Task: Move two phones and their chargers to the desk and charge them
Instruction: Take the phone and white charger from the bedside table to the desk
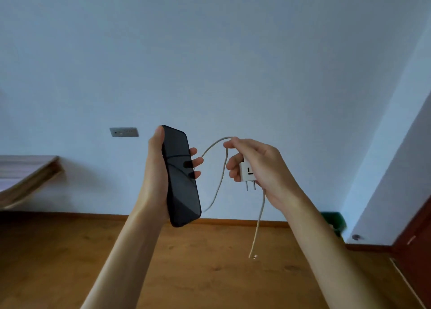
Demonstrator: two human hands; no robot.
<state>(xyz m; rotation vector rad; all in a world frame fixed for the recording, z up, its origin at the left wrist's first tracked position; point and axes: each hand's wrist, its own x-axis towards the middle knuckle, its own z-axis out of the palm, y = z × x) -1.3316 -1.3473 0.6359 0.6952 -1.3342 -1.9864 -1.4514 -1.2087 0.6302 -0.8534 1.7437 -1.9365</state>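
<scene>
We see no readable brand or writing, only dark marks on the white plug [247, 172], whose two metal prongs point down. Our left hand [156, 175] is closed around a black phone [183, 176], its dark glossy screen facing us and tilted, held in the air above the wooden floor [210, 269]. Just right of it our right hand [261, 166] clasps the plug and pinches a loop of the pale cable [257, 224], whose free end dangles; a worktop [25, 168] edge shows far left, below a wall socket [124, 132].

left hand [158, 168]: raised, fingers curled | right hand [258, 166]: raised, fingers pinched
</scene>
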